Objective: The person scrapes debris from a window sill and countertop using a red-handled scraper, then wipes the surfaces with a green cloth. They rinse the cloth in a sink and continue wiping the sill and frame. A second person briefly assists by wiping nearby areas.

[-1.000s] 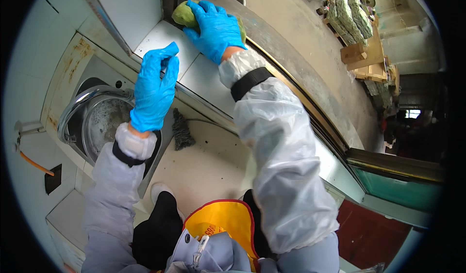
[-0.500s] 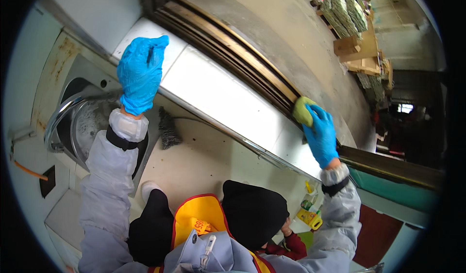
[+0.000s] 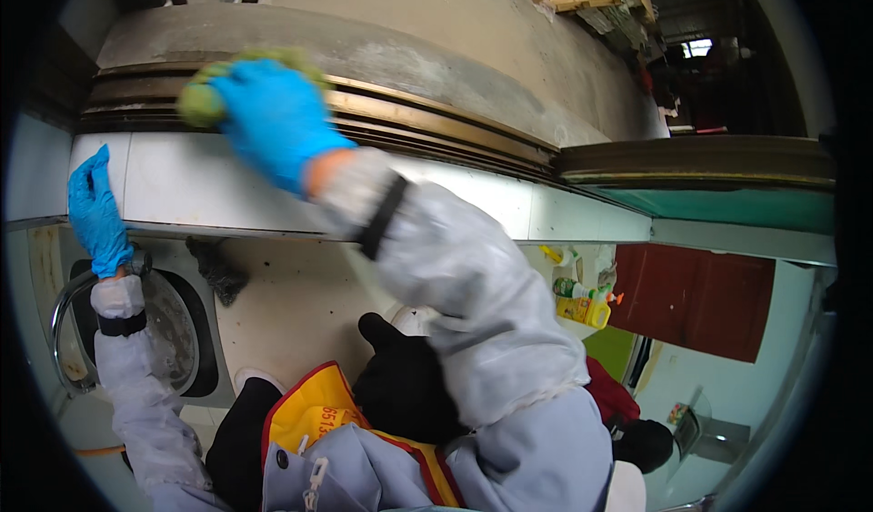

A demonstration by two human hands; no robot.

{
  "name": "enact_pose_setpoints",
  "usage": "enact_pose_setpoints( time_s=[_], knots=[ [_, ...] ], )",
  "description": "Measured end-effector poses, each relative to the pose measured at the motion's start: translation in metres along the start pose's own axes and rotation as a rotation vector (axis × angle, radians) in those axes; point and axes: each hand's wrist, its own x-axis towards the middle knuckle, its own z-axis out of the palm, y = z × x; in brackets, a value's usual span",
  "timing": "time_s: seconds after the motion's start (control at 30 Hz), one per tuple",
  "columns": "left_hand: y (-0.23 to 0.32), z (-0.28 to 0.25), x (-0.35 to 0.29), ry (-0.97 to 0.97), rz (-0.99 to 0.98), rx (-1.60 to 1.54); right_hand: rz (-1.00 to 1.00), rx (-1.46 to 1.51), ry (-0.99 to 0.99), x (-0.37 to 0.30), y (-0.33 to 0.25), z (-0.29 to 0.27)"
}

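Note:
My right hand, in a blue glove and blurred by motion, presses a yellow-green cloth against the brown metal window track. The cloth bunches out on both sides of my fingers. My left hand, also gloved in blue, rests at the left end of the white tiled sill. Its fingers are drawn together, and nothing shows in them. The sill runs along the near side of the track, beneath my right wrist.
Below the sill is a countertop with a steel sink, a curved faucet and a dark mesh scrap. Yellow and green bottles stand to the right. A person in red is lower right. Green glass fills the right window.
My right hand has swept the cloth leftward along the track from its right part to near its left end. The view has turned, and my left hand now appears lower and farther left.

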Motion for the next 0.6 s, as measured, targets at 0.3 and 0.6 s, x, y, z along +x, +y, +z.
enact_pose_setpoints(
  time_s=[0.3,0.6],
  knots=[
    [-0.021,-0.002,-0.002,0.016,0.100,0.093,0.700,-0.312,0.141,-0.241,0.137,-0.190],
    [-0.035,0.001,0.004,-0.030,0.132,0.070,0.280,-0.022,0.183,-0.187,0.080,-0.115]
  ],
)
